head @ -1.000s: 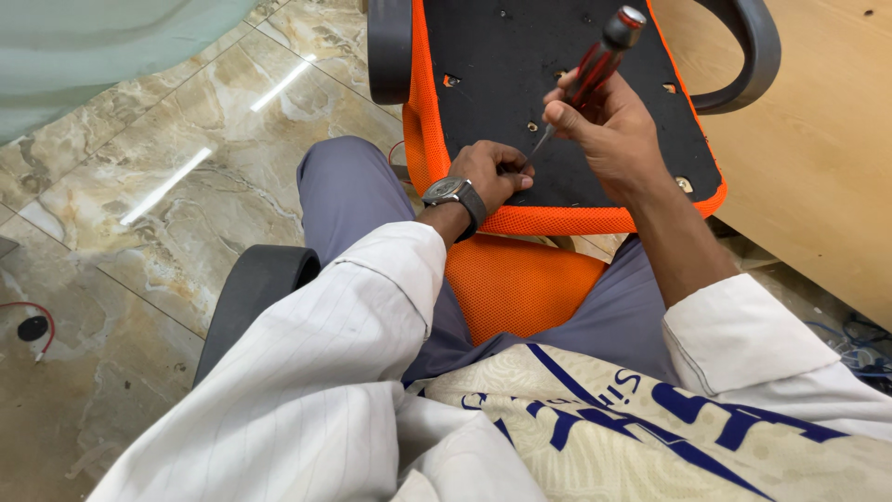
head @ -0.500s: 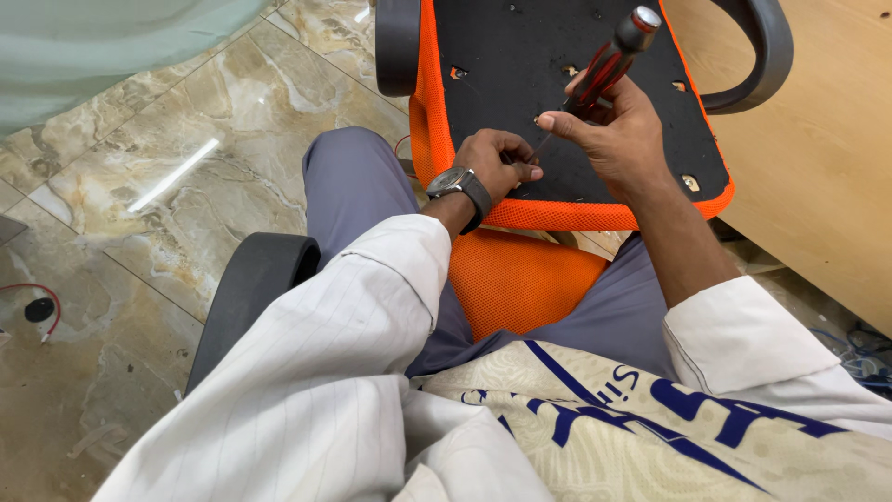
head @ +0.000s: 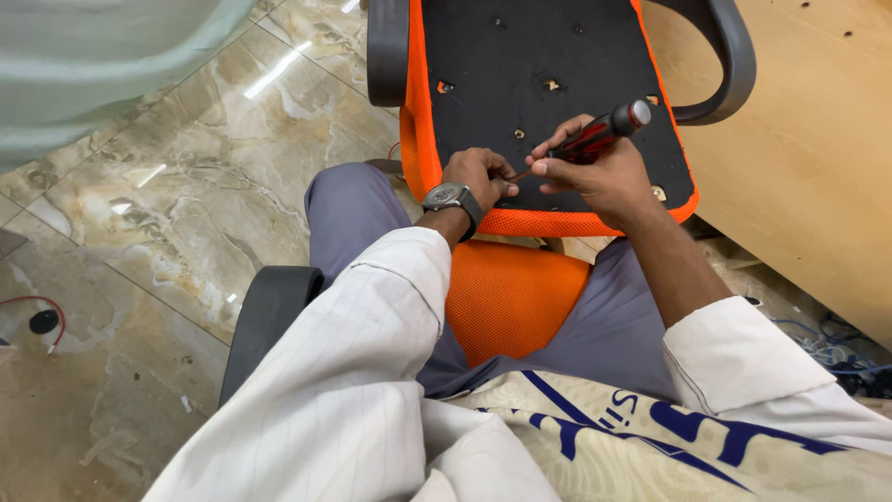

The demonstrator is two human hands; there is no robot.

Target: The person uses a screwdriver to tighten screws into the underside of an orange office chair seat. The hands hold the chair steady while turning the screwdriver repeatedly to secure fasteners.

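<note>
My right hand (head: pixel 604 177) is wrapped around the red-and-black handle of a screwdriver (head: pixel 595 139), fingers clamped tight on it, the handle's round end pointing up toward the right edge of the seat's underside. Its thin shaft slants down to the left, toward my left hand (head: pixel 478 177). That hand rests on the black underside panel (head: pixel 539 56) of an upturned orange chair seat (head: pixel 418 112), close to its near edge; its fingers are curled together at the tip of the shaft, though I cannot tell whether they pinch anything. A wristwatch (head: pixel 448 197) sits on that wrist. The seat lies across my lap, its dark armrests (head: pixel 386 51) curving off both sides. Small screw holes (head: pixel 444 87) dot the panel. Marble floor tiles (head: pixel 186 186) spread to my left; a wooden board (head: pixel 808 139) lies along the right.
</note>
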